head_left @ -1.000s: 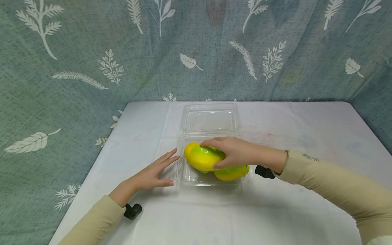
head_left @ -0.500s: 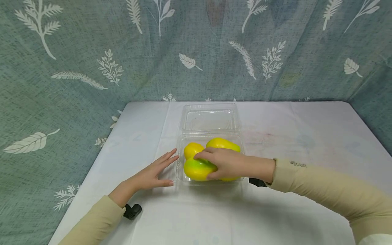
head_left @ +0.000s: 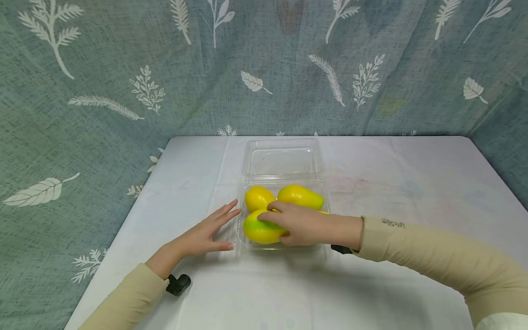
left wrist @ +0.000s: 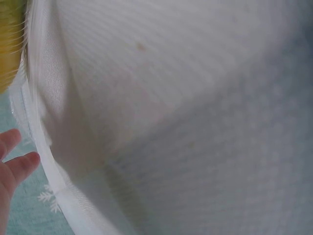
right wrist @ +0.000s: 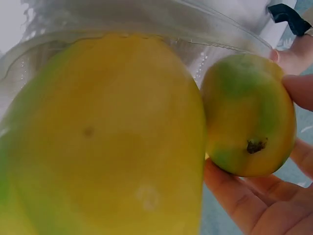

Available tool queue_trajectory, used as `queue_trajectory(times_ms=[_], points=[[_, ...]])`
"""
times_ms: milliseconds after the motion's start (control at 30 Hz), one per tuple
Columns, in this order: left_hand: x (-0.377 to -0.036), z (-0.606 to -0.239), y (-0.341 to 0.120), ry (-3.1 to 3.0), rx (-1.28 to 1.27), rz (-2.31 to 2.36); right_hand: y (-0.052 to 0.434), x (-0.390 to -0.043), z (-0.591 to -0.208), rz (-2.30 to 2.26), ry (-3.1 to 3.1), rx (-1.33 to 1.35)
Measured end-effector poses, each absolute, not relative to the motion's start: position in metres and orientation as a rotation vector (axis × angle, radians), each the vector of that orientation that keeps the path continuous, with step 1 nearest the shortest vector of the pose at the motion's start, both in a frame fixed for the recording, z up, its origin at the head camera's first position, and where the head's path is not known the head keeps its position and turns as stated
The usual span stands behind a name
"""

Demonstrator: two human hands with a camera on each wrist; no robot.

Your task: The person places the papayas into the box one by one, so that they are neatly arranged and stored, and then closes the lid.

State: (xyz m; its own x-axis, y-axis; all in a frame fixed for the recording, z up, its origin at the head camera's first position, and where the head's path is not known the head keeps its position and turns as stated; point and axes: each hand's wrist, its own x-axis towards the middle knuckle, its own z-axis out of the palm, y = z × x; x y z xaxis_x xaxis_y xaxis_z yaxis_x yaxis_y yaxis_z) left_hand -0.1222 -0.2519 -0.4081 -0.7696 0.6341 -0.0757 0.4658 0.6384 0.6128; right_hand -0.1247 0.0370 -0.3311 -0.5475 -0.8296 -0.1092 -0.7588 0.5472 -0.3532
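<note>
A clear plastic clamshell tray (head_left: 243, 238) lies on the white table with its lid (head_left: 282, 160) folded open behind it. It holds three yellow-green mangoes. Two lie at the back, one on the left (head_left: 258, 197) and one on the right (head_left: 300, 196). My right hand (head_left: 288, 224) grips the front mango (head_left: 257, 230), fingers curled over its top; in the right wrist view that mango (right wrist: 247, 115) sits between my fingers (right wrist: 298, 90), beside a larger mango (right wrist: 102, 142). My left hand (head_left: 206, 233) rests flat on the table by the tray's left wall, holding nothing; its fingertips (left wrist: 19, 164) show in the left wrist view.
A white cloth (head_left: 371, 284) covers the table, with a creased fold running past the tray's left side. Green leaf-print curtain (head_left: 82, 114) closes off the back and both sides. Black wrist straps (head_left: 178, 284) sit under each forearm.
My right hand has brought the front mango down and toward me into the tray, which uncovers the two mangoes behind it. The left hand has stayed put.
</note>
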Motion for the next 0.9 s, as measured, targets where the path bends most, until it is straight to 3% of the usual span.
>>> queue_trajectory(times_ms=[900], points=[[-0.122, -0.409, -0.251, 2.577, 0.895, 0.853, 0.028, -0.111, -0.329, -0.201, 2.545, -1.319]])
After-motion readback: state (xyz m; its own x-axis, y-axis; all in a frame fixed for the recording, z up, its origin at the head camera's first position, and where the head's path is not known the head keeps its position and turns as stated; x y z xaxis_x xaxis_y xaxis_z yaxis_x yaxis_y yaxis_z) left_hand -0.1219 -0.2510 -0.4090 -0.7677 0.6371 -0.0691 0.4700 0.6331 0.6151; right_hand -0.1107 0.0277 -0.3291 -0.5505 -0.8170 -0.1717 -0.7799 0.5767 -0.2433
